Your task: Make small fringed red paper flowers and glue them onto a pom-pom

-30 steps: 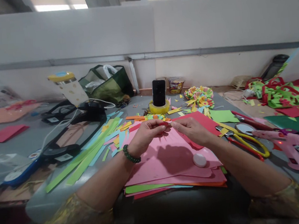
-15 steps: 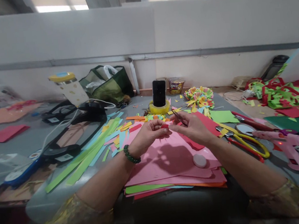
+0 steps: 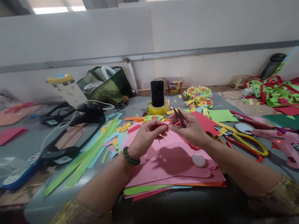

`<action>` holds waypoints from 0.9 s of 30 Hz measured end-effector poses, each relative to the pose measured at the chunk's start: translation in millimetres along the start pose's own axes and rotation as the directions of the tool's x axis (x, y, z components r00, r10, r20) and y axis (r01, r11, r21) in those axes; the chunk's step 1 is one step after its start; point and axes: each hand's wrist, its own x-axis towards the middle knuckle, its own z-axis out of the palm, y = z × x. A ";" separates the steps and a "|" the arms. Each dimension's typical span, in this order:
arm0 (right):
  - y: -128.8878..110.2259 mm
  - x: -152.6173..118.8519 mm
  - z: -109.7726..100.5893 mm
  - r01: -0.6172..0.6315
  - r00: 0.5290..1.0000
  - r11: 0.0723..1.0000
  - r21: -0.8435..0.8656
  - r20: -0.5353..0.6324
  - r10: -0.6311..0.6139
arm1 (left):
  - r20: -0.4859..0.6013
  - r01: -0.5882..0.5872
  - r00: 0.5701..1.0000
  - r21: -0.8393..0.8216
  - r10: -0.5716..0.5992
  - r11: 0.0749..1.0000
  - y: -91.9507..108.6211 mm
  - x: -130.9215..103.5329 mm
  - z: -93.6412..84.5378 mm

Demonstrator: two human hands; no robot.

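Over a stack of coloured paper (image 3: 145, 175), pink on top, both hands meet fingertip to fingertip. My left hand (image 3: 151, 131), with a green bead bracelet on its wrist, pinches a small piece of red paper (image 3: 166, 125), mostly covered by the fingers. My right hand (image 3: 189, 127) is closed around small dark-bladed scissors (image 3: 179, 116), tips pointing up and away. Its thumb and forefinger also come to the red piece; whether they grip it I cannot tell. A round white disc (image 3: 198, 160) lies on the pink sheet, and a red sheet (image 3: 205, 122) lies beyond the right hand.
Cut paper strips (image 3: 89, 149) spread at left. Ahead, a phone (image 3: 157, 93) stands on a yellow tape roll (image 3: 158, 108) near folded paper flowers (image 3: 198, 96). On the right lie yellow-handled scissors (image 3: 250, 144) and a pink glue gun (image 3: 290, 144), its red light on.
The scissors in my right hand have turned more upright, with their blades showing more. Less of the red piece shows between the fingertips. The view has shifted slightly.
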 end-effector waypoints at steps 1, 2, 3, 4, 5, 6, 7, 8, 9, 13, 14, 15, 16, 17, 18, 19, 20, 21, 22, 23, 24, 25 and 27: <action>-0.7 -0.2 -0.6 -0.002 1.000 1.000 -0.014 0.020 0.002 | -0.012 -0.007 1.000 -0.002 0.007 1.000 0.5 0.2 -0.1; -1.4 -0.4 -1.6 -0.006 0.999 1.000 -0.030 0.045 0.007 | -0.027 -0.016 0.999 -0.006 0.016 1.000 1.0 0.5 -0.3; -2.0 -0.4 -2.8 -0.009 0.998 0.999 -0.047 0.069 0.012 | -0.044 -0.023 0.999 -0.009 0.023 1.000 1.3 0.9 -0.6; -2.5 -0.3 -4.1 -0.008 0.996 0.998 -0.066 0.092 0.014 | -0.059 -0.028 0.998 -0.010 0.027 1.000 1.6 1.2 -1.0; -2.8 -0.1 -5.3 -0.005 0.994 0.996 -0.086 0.113 0.015 | -0.071 -0.030 0.997 -0.008 0.030 1.000 1.8 1.6 -1.3; -3.0 0.3 -6.4 -0.001 0.991 0.994 -0.109 0.130 0.015 | -0.078 -0.030 0.997 -0.001 0.030 1.000 1.8 1.8 -1.7; -3.2 0.6 -7.3 0.003 0.990 0.991 -0.135 0.142 0.017 | -0.079 -0.030 0.996 0.009 0.031 1.000 1.7 2.0 -2.0; -3.4 1.0 -8.0 0.006 0.988 0.986 -0.166 0.155 0.020 | -0.077 -0.031 0.997 0.021 0.032 0.999 1.6 2.1 -2.2; -3.8 1.2 -8.5 0.006 0.985 0.981 -0.196 0.172 0.028 | -0.071 -0.033 0.997 0.033 0.035 0.999 1.4 2.2 -2.3; -7.4 1.2 -10.0 -0.005 0.966 0.958 -0.287 0.246 0.079 | -0.044 -0.039 0.998 0.054 0.041 0.998 1.7 2.2 -2.0; -8.7 1.1 -10.5 -0.006 0.962 0.954 -0.299 0.259 0.088 | -0.041 -0.036 0.998 0.053 0.039 0.998 2.1 2.2 -1.9; -10.0 1.2 -11.1 -0.007 0.959 0.951 -0.309 0.268 0.094 | -0.040 -0.031 0.999 0.050 0.033 0.998 2.7 2.2 -1.7; -11.3 1.3 -11.8 -0.006 0.957 0.948 -0.317 0.273 0.097 | -0.041 -0.022 0.999 0.047 0.024 0.999 3.5 2.0 -1.6; -12.5 1.5 -12.5 -0.001 0.956 0.946 -0.326 0.276 0.097 | -0.043 -0.011 0.999 0.044 0.013 0.999 4.3 1.8 -1.5; -13.5 1.8 -13.3 0.004 0.955 0.942 -0.335 0.280 0.095 | -0.042 0.001 0.999 0.044 0.001 0.999 5.2 1.4 -1.5; -14.4 2.2 -14.0 0.009 0.955 0.939 -0.345 0.283 0.094 | -0.040 0.009 0.999 0.046 -0.008 0.999 6.1 1.0 -1.4; -15.0 2.5 -14.7 0.014 0.954 0.935 -0.356 0.286 0.094 | -0.035 0.014 0.999 0.052 -0.013 0.999 6.9 0.5 -1.4; -15.4 2.8 -15.3 0.018 0.953 0.930 -0.367 0.288 0.095 | -0.028 0.015 1.000 0.059 -0.014 0.998 7.6 0.0 -1.3; -15.7 3.0 -15.9 0.021 0.952 0.925 -0.379 0.290 0.097 | -0.020 0.013 1.000 0.067 -0.012 0.998 8.1 -0.4 -1.4; -15.8 3.1 -16.4 0.023 0.952 0.921 -0.389 0.291 0.099 | -0.013 0.009 1.000 0.074 -0.008 0.997 8.3 -0.7 -1.4; -15.8 3.1 -16.8 0.025 0.951 0.917 -0.398 0.292 0.101 | -0.007 0.007 1.000 0.081 -0.006 0.997 8.3 -0.8 -1.6; -15.8 3.1 -17.3 0.028 0.951 0.915 -0.403 0.293 0.100 | -0.004 0.005 1.000 0.086 -0.005 0.996 8.2 -0.8 -1.7; -15.6 3.0 -18.1 0.039 0.951 0.912 -0.409 0.296 0.092 | -0.002 0.004 1.000 0.090 -0.004 0.996 7.3 -0.3 -2.2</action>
